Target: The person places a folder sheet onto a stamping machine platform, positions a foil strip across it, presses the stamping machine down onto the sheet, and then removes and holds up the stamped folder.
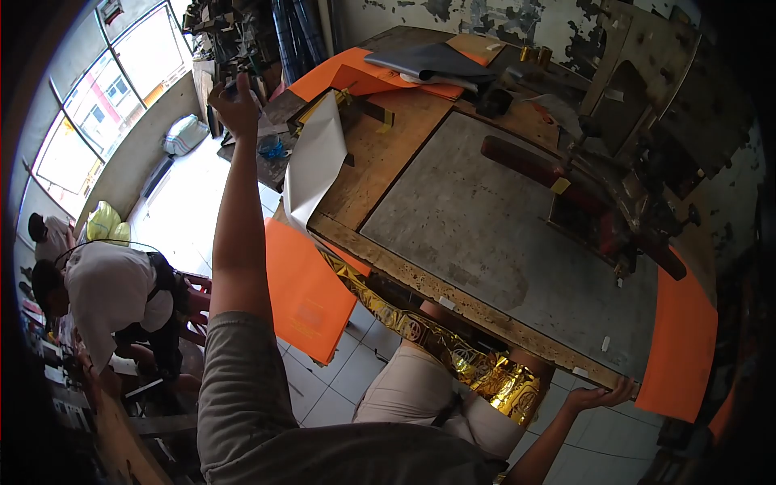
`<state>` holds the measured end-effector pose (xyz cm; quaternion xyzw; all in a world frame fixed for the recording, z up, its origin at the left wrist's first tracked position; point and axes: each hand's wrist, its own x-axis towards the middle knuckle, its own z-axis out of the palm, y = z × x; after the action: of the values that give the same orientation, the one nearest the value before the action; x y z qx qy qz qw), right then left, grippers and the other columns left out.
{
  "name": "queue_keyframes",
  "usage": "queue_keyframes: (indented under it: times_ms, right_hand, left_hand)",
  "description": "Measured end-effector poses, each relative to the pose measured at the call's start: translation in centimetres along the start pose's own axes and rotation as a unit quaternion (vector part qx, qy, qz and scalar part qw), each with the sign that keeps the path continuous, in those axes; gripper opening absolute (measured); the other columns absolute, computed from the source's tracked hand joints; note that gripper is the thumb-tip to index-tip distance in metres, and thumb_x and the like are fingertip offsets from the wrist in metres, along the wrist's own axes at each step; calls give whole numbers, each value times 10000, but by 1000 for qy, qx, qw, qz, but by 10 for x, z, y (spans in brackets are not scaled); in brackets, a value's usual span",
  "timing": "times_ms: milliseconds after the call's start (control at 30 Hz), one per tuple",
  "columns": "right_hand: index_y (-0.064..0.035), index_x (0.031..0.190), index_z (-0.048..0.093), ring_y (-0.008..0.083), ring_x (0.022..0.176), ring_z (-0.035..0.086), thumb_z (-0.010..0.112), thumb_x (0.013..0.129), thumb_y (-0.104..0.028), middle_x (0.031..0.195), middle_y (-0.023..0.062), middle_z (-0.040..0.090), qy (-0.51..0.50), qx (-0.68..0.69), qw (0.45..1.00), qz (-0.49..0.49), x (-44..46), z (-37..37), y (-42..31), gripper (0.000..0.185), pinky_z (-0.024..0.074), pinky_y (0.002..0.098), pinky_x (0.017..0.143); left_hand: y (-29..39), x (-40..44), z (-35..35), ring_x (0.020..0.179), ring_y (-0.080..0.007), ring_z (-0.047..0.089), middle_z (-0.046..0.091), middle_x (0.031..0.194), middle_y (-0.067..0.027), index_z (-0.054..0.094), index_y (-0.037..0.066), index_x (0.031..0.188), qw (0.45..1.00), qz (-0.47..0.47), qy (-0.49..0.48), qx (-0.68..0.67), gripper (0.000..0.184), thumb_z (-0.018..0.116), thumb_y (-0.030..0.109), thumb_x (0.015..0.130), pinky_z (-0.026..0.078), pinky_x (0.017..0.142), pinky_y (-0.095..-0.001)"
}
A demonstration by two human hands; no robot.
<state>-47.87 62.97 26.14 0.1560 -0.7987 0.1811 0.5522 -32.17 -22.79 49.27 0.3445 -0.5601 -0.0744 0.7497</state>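
My left hand [236, 109] is raised at the end of an outstretched arm, beyond the table's left side. Its fingers are curled around something small and dark that I cannot make out. At the front right edge of the wooden table [485, 317], my right hand [600, 396] has its fingers closed. They meet the table edge beside the corner of an orange sheet [683, 339]; which of these they grip is not clear. A grey board [485, 218] lies on the tabletop. Gold foil [501, 384] hangs below the front edge, across my lap.
A metal press with a dark red arm [525, 166] stands at the right. Orange sheets [303, 283] hang by the left corner, near a curled white sheet [317, 158]. Dark folded material [428, 61] lies at the back. A co-worker [117, 299] bends over at the left.
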Motion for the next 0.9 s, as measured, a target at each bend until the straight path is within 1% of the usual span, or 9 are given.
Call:
queue_keyframes:
  times_ms: [200,300,400,500,600,733,767,867,900]
  right_hand:
    - [1,1443,405,401,1514,250,173,1119,-353,1562,202,373,-8,-20,1000,3,-2,-1,3,533,218,608,1215]
    - [20,1372,480,395,1480,316,162,1117,-398,1517,206,443,15,-18,1000,19,-2,2,0,585,199,630,1222]
    - [-1,1435,412,395,1507,260,162,1121,-371,1559,201,384,0,-21,1000,7,-1,1,0,546,216,605,1210]
    - [25,1383,469,405,1488,296,162,1118,-391,1534,209,419,18,-12,1000,17,-4,4,3,581,227,626,1205]
    - [26,1396,458,408,1489,288,174,1120,-390,1545,213,404,19,6,1000,21,-4,4,2,575,238,624,1196]
    - [23,1410,452,406,1503,261,202,1118,-370,1552,211,393,-5,-2,1000,25,-8,-1,6,550,229,608,1213]
    - [12,1414,454,398,1510,250,213,1117,-359,1548,202,395,-11,-3,1000,17,-8,-3,8,533,216,606,1224]
    - [1,1420,457,395,1504,266,221,1119,-360,1534,191,414,-6,5,1000,23,-4,-5,1,525,208,609,1229]
    - [-6,1445,438,405,1496,270,245,1117,-335,1541,191,402,-11,17,1000,16,-4,-6,3,504,203,622,1217]
  left_hand:
    - [-22,4,11,949,-348,714,722,981,-209,582,3,1119,999,-18,-10,25,535,765,465,919,550,856,-445]
    - [-33,8,10,951,-353,718,732,996,-208,609,-6,1130,999,18,-39,-19,464,686,428,984,543,862,-441]
    - [-33,8,5,976,-355,718,740,1016,-202,633,-11,1170,996,41,-75,3,417,605,384,1037,536,870,-437]
    - [-33,9,4,989,-355,718,746,1028,-192,636,-2,1226,996,48,-81,8,423,578,379,1049,533,879,-437]
    - [-35,12,5,997,-364,715,744,1033,-197,635,3,1233,995,43,-91,5,428,578,385,1047,530,886,-441]
    - [-33,19,-1,1094,-467,668,710,1147,-253,581,92,1327,986,32,-146,72,416,595,389,1037,511,900,-512]
    - [-16,14,-8,1089,-499,655,705,1130,-268,519,146,1365,991,39,-121,47,436,610,406,1027,504,881,-548]
    - [-60,30,-2,999,-520,675,718,1032,-272,525,163,1251,978,89,-166,93,367,594,441,1021,512,834,-580]
    - [-49,29,-5,985,-529,674,713,1018,-288,527,156,1209,977,78,-172,102,356,577,454,1022,512,829,-589]
